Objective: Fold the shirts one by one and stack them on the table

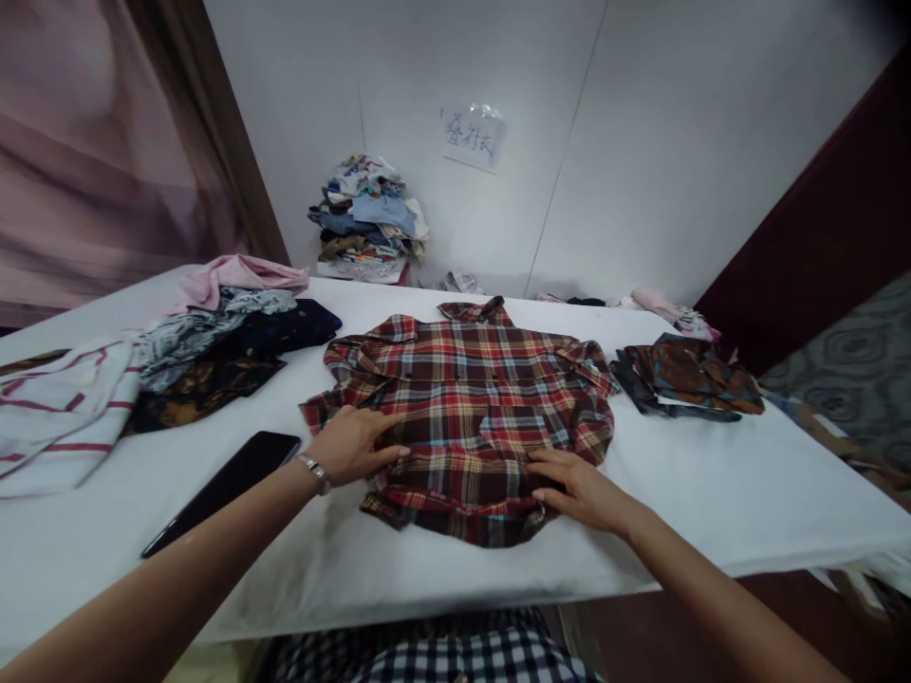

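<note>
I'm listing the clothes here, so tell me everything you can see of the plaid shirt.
The plaid shirt is checked in red, dark brown, cream and light blue, in what looks like soft woven cloth. A few small dark buttons show. It lies spread, slightly rumpled, on the white-covered table, what looks like its collar at the far edge, near hem curved. The left hand touches its left side, the right hand its near right part.
</note>
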Demonstrator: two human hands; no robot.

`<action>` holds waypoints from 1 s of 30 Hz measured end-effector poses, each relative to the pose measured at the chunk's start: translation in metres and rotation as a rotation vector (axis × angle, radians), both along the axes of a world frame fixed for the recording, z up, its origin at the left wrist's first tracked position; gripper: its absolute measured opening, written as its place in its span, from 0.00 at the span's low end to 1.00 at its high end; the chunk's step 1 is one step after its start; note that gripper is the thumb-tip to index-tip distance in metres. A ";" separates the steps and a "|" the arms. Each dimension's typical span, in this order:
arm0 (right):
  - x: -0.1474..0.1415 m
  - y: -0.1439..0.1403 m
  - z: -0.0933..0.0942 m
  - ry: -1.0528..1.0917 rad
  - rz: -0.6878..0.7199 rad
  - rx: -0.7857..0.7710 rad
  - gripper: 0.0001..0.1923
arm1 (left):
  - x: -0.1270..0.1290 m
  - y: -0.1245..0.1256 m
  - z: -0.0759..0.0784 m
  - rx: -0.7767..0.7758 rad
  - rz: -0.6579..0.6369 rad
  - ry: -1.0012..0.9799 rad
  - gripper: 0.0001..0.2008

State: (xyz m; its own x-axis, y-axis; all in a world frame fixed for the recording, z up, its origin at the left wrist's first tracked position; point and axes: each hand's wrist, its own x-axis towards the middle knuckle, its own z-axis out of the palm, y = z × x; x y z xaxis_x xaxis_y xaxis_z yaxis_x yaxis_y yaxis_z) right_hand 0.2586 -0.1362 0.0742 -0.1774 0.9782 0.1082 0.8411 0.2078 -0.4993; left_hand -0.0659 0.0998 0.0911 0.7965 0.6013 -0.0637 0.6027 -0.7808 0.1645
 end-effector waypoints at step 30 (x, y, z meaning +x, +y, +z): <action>-0.035 -0.063 -0.012 0.292 -0.114 0.500 0.21 | -0.060 -0.054 -0.045 0.120 0.025 -0.305 0.21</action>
State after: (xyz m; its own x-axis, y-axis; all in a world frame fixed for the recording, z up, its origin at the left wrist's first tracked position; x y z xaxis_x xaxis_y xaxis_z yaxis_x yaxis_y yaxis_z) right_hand 0.2235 -0.1997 0.0624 0.0322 0.8068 0.5899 0.7145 0.3942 -0.5781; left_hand -0.1256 0.0459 0.0461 0.7526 0.6101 0.2479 0.5594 -0.7909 0.2482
